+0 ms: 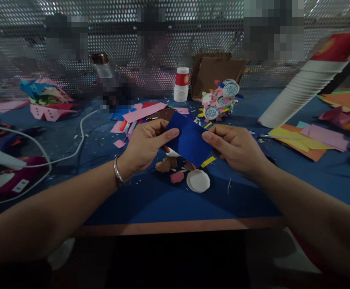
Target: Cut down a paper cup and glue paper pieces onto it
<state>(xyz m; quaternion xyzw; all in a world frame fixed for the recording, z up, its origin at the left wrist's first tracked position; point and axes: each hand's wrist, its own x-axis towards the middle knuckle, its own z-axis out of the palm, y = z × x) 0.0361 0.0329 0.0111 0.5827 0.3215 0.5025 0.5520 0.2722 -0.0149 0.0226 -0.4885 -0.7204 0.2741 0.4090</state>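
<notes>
Both my hands hold a dark blue piece of paper (189, 138) above the blue tabletop (150, 196). My left hand (146, 144), with a silver bangle at the wrist, pinches the paper's left edge between thumb and fingers. My right hand (233, 146) is closed on its right edge. Under the paper lie brown scraps (165, 164), a pink scrap (177, 177), a yellow strip (207, 161) and a white paper disc (198, 181). Something white peeks out just below my left thumb; I cannot make out what it is.
A stack of paper cups (181, 85) and decorated paper discs (220, 100) stand behind. A long tilted cup stack (301, 88) lies at right beside coloured paper sheets (307, 138). A white cable (54, 156), scissors (0, 130) and paper crafts (46, 100) sit left. Perforated metal screen (175, 36) closes the back.
</notes>
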